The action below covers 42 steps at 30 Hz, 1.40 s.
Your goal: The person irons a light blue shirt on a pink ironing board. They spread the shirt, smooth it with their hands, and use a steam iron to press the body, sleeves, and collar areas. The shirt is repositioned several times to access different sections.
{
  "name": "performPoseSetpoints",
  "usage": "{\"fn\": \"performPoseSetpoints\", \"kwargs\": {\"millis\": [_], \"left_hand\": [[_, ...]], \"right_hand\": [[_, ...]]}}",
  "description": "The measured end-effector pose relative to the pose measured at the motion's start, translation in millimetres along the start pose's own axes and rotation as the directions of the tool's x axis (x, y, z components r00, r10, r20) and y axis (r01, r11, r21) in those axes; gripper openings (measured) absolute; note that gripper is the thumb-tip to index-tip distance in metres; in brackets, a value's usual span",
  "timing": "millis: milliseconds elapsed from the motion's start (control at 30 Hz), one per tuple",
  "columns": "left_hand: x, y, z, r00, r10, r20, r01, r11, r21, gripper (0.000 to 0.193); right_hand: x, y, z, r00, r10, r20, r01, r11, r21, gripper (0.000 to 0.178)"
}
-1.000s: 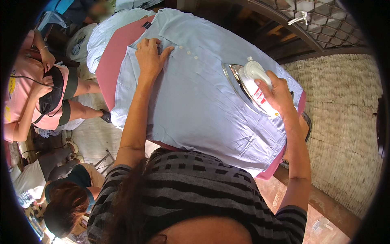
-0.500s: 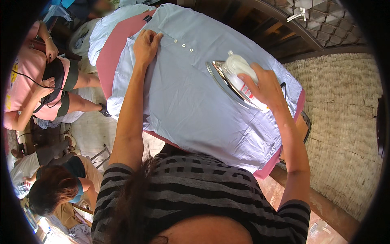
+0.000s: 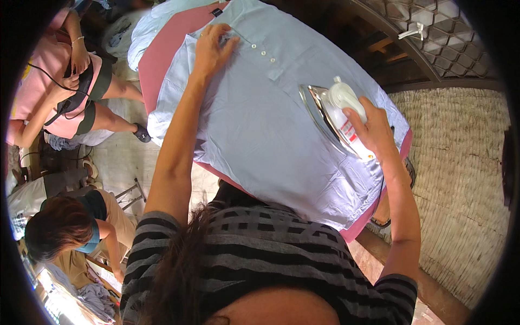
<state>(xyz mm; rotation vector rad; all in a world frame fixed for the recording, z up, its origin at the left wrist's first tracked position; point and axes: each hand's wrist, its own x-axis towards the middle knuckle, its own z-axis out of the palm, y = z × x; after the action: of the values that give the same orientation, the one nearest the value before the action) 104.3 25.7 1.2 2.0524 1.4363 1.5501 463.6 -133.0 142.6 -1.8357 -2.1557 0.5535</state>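
Observation:
A pale blue garment with a short row of white buttons (image 3: pixel 263 53) lies spread over a dusty-red ironing board (image 3: pixel 157 57). My right hand (image 3: pixel 375 129) is wrapped round the handle of a white iron (image 3: pixel 340 100). The iron's metal soleplate rests on the fabric, right of the buttons, its tip pointing away and to the left. My left hand (image 3: pixel 212 51) lies on the garment near its dark neck label (image 3: pixel 216 12), thumb and fingers apart. Small creases show in the cloth (image 3: pixel 346 200) nearest me on the right.
At the left stands a person in a pink top (image 3: pixel 70 111), holding a dark item with a cord. Another person in a teal top (image 3: pixel 100 216) sits at the lower left. A dark lattice panel (image 3: pixel 433 40) is at the far right, above a woven mat (image 3: pixel 455 179).
The iron has slid a little to the right and nearer me across the garment. My left thumb has spread from the fingers, the hand staying in about the same place on the cloth.

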Motion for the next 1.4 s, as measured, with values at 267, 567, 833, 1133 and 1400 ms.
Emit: {"fn": "performPoseSetpoints", "kwargs": {"millis": [267, 567, 833, 1133, 1400], "left_hand": [[-22, 21, -13, 0.949, 0.1, 0.298, -0.136, 0.985, 0.102, 0.027], [-19, 37, -13, 0.965, 0.131, 0.227, -0.175, 0.967, 0.187, 0.018], [-21, 20, -1, 0.985, 0.07, 0.159, -0.084, 0.993, 0.078, 0.02], [-20, 8, -1, 0.99, 0.09, 0.109, -0.091, 0.996, 0.001, 0.019], [-20, 13, -1, 0.987, 0.121, 0.106, -0.124, 0.992, 0.023, 0.019]], "right_hand": [[-1, 4, 2, 0.999, 0.03, 0.012, -0.031, 0.993, 0.117, 0.035], [20, -21, 6, 0.991, 0.123, 0.043, -0.127, 0.988, 0.09, 0.035], [11, -19, 3, 0.996, 0.088, 0.029, -0.091, 0.986, 0.137, 0.033], [57, -58, 22, 0.996, 0.044, 0.079, -0.058, 0.982, 0.177, 0.04], [51, -26, 11, 0.995, -0.036, 0.093, 0.037, 0.999, -0.016, 0.043]]}}
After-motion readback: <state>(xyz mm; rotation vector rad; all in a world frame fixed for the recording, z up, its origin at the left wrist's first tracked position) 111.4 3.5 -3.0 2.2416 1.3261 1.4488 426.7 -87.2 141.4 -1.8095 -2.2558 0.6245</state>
